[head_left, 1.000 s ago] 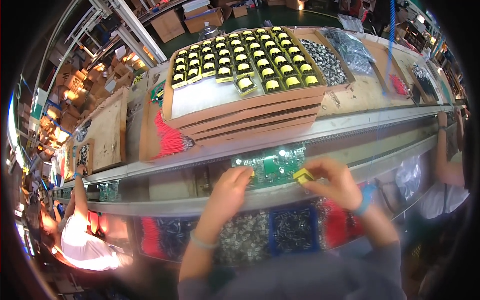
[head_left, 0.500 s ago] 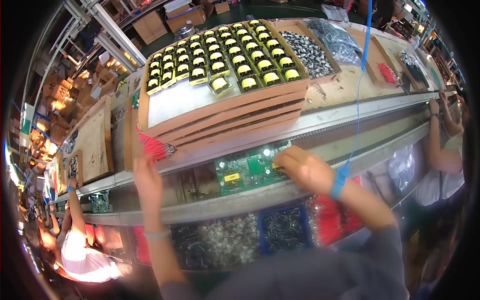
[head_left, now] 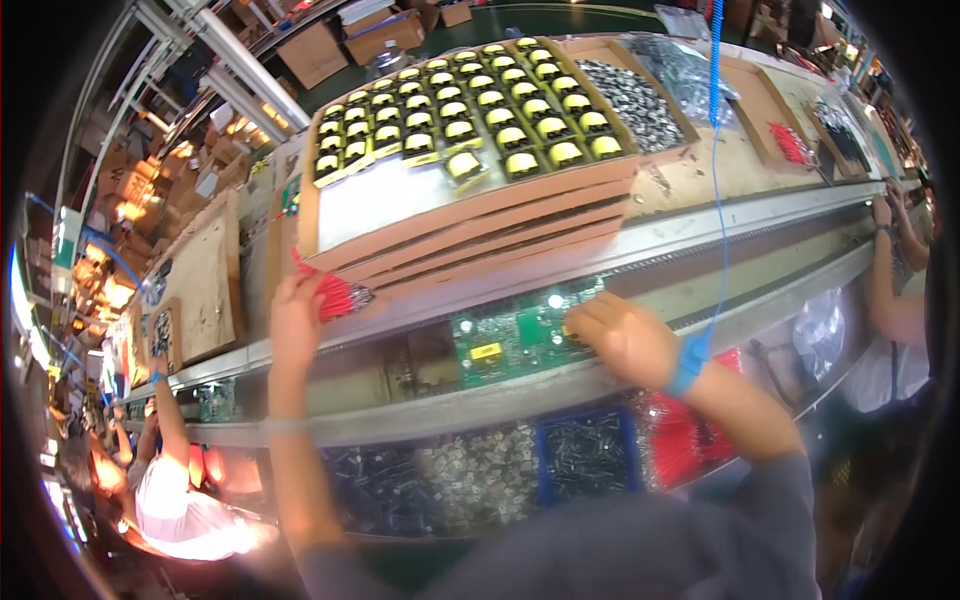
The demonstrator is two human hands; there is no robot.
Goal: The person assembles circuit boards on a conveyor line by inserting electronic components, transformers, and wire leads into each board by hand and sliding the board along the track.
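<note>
My left hand [head_left: 296, 315] reaches up to a bundle of red wires [head_left: 342, 298] at the front corner of a carton stack. Its fingers close over the left end of the bundle, slightly blurred. A green circuit board [head_left: 500, 358] with a yellow block [head_left: 486, 351] and round white parts sits in the metal conveyor track. At the board's right end is my right hand [head_left: 625, 340], fingers curled down onto it. A sliver of yellow shows by those fingertips; whatever they pinch is hidden. A blue band circles my right wrist.
Black-and-yellow coil parts fill the tray [head_left: 370, 212] atop the stacked cartons. Near me are a blue bin [head_left: 543, 470] of small dark parts, loose metal pieces [head_left: 480, 475] and more red wires [head_left: 690, 445]. A blue coiled cord [head_left: 715, 70] hangs at right. Co-workers sit at both sides.
The whole view has shifted a little to the right. My left hand has risen onto the red wire bundle. My right hand stays at the board's right end.
</note>
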